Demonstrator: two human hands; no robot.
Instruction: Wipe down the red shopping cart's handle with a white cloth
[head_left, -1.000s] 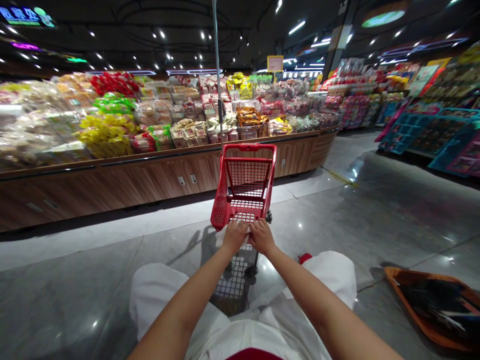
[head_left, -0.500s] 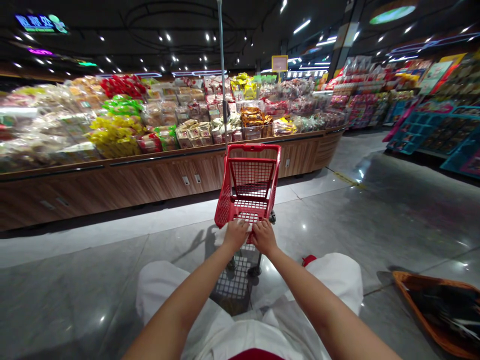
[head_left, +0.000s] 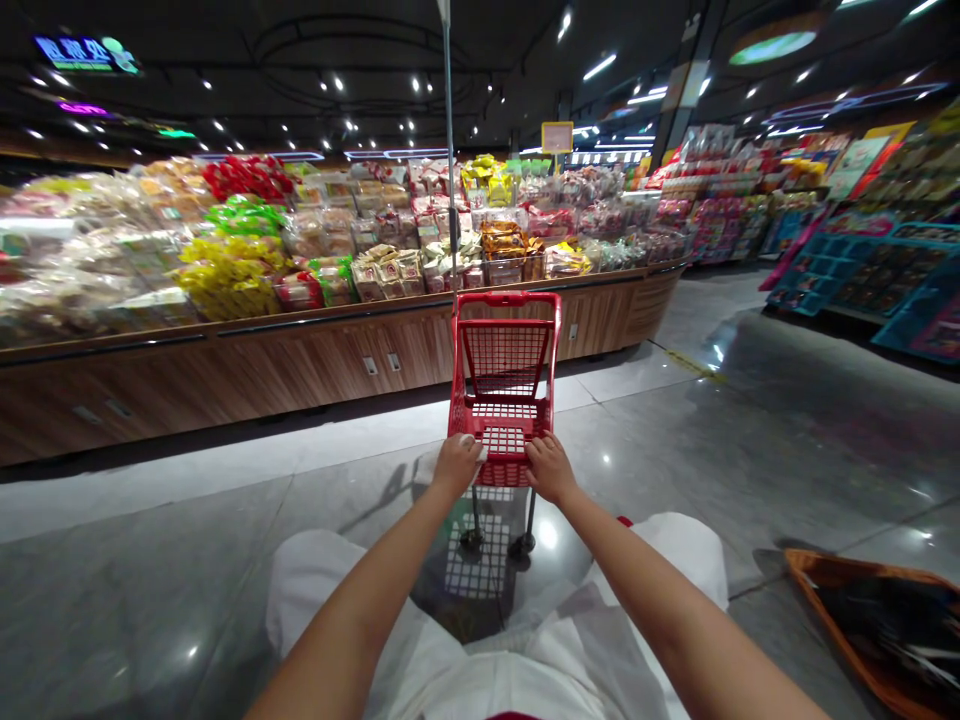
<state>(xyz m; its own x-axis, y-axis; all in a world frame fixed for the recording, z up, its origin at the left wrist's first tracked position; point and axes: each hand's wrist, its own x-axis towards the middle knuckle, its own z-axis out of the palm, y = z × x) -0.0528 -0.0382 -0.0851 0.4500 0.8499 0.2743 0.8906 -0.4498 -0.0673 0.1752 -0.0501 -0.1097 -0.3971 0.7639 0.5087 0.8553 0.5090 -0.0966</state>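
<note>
A small red shopping cart (head_left: 504, 350) with a mesh basket stands on the grey tiled floor straight ahead of me. My left hand (head_left: 455, 465) is closed on the left end of its near handle. My right hand (head_left: 551, 468) is closed on the right end of that handle. The basket looks empty. A thin metal pole (head_left: 450, 150) rises from the cart's front. White trousers cover my legs below my arms.
A long wooden display counter (head_left: 300, 350) piled with packaged snacks (head_left: 225, 260) runs across behind the cart. Blue racks (head_left: 862, 270) and more shelves stand at the right. An orange basket (head_left: 870, 620) lies on the floor at lower right.
The cart has swung to face straight ahead, and my hands have slid apart from the handle's middle to its two ends.
</note>
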